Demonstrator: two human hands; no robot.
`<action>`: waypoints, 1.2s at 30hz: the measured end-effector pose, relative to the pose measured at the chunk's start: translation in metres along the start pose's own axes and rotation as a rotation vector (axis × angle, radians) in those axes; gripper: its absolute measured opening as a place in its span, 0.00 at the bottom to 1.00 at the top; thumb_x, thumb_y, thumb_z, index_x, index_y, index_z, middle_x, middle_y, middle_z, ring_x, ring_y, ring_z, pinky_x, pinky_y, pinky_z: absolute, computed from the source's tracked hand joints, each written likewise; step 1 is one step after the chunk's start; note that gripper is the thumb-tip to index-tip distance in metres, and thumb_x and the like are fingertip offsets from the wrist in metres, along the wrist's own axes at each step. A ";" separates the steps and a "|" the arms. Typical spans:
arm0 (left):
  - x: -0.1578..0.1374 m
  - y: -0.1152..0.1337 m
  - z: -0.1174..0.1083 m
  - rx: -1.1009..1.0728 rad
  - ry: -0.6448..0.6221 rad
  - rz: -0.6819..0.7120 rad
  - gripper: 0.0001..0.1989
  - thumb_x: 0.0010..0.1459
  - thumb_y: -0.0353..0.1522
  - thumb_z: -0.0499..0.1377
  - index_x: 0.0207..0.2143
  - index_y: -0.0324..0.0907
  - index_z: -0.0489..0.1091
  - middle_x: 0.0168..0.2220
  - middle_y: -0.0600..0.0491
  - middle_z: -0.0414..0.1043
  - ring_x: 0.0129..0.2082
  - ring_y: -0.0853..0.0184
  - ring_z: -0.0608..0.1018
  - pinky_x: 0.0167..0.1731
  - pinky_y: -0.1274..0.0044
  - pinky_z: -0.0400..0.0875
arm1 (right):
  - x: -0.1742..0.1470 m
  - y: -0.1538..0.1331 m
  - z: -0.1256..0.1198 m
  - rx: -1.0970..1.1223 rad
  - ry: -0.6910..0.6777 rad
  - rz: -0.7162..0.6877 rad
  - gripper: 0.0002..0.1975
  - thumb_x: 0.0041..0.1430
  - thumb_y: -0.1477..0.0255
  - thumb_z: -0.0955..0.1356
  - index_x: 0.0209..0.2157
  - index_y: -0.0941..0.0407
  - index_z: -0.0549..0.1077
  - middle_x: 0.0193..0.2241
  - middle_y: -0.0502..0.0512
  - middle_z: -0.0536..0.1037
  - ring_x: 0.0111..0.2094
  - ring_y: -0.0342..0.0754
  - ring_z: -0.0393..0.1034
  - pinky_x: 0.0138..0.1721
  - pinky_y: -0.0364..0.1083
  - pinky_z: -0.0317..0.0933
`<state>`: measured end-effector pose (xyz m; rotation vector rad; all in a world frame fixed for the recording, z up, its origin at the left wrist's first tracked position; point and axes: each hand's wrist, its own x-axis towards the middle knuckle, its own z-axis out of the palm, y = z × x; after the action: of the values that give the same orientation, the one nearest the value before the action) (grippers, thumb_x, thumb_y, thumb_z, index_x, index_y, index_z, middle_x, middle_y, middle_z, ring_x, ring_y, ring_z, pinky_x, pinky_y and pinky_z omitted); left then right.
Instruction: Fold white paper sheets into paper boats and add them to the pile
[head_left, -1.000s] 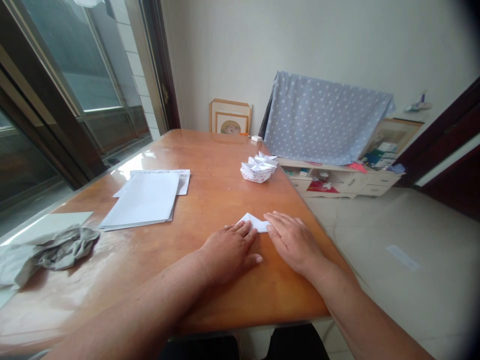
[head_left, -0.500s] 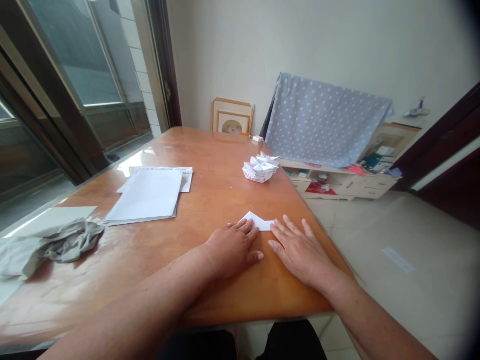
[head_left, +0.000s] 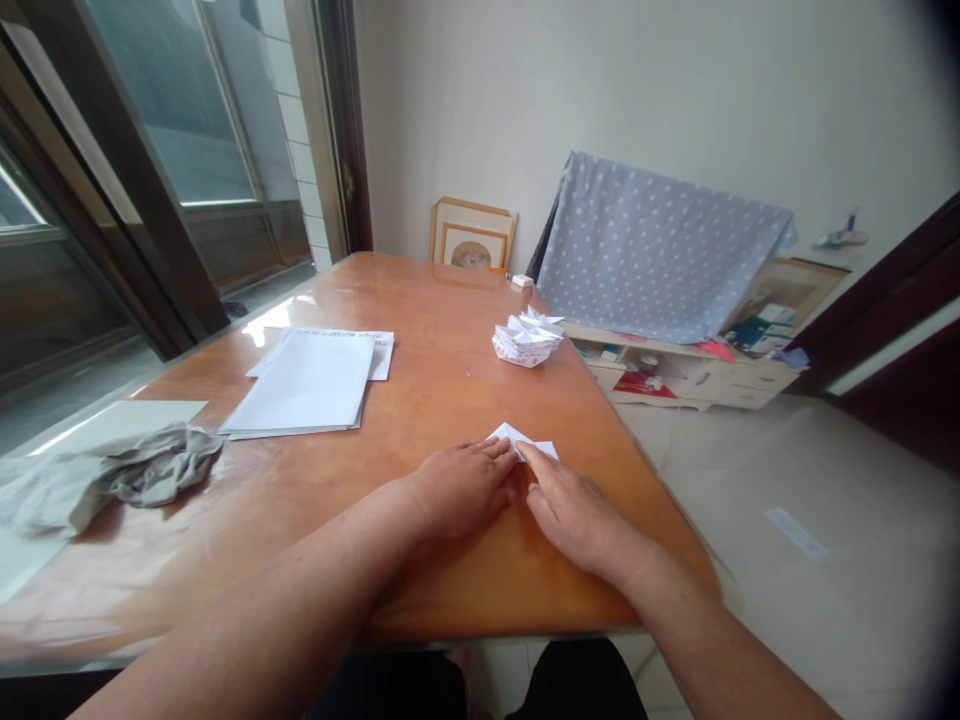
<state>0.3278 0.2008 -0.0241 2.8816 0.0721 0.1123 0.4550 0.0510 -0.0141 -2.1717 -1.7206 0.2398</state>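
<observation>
A small folded white paper (head_left: 507, 432) lies on the table near its front right part, with a peaked middle and a flap to the right. My left hand (head_left: 466, 484) rests flat across its left side, fingers stretched out and holding nothing. My right hand (head_left: 574, 500) is closed, its index finger pressed onto the paper's middle and the other fingers curled under; the thumb is partly hidden. Beyond both hands stands a cluster of nested, pointed folded-paper pieces (head_left: 527, 338) with pink-patterned sides.
On the glossy wooden table (head_left: 420, 390), a stack of white sheets (head_left: 304, 385) lies at left. A crumpled grey cloth (head_left: 161, 465) sits nearer me, and a small white box (head_left: 522, 281) is at the far edge. Past the right edge stands a low white cabinet (head_left: 697, 380).
My right hand has moved left and gone from spread fingers to an index finger pressing the paper. My left hand stays on the paper, its thumb tucked in. The view shifted slightly.
</observation>
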 end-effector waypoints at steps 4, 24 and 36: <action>-0.001 -0.020 0.001 -0.003 0.020 0.020 0.23 0.71 0.36 0.44 0.65 0.47 0.60 0.67 0.48 0.61 0.65 0.60 0.66 0.63 0.67 0.57 | -0.001 -0.004 -0.004 -0.077 -0.059 0.086 0.33 0.60 0.80 0.58 0.67 0.58 0.56 0.58 0.64 0.72 0.57 0.54 0.68 0.56 0.51 0.61; 0.002 -0.053 -0.019 -0.132 -0.145 0.017 0.25 0.64 0.25 0.49 0.61 0.50 0.67 0.66 0.57 0.60 0.68 0.64 0.60 0.66 0.71 0.51 | 0.003 -0.009 0.001 -0.309 -0.096 -0.069 0.25 0.71 0.66 0.57 0.65 0.57 0.64 0.65 0.63 0.64 0.66 0.56 0.56 0.65 0.56 0.52; 0.001 -0.067 -0.017 -0.261 -0.093 0.046 0.28 0.60 0.24 0.52 0.59 0.52 0.70 0.65 0.59 0.63 0.65 0.63 0.66 0.65 0.73 0.55 | 0.008 -0.027 -0.004 -0.367 -0.127 -0.067 0.24 0.69 0.57 0.59 0.61 0.49 0.67 0.60 0.62 0.69 0.60 0.60 0.63 0.58 0.57 0.56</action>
<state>0.3245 0.2703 -0.0250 2.6240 -0.0254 -0.0036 0.4343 0.0636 0.0000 -2.3888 -2.0388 0.0464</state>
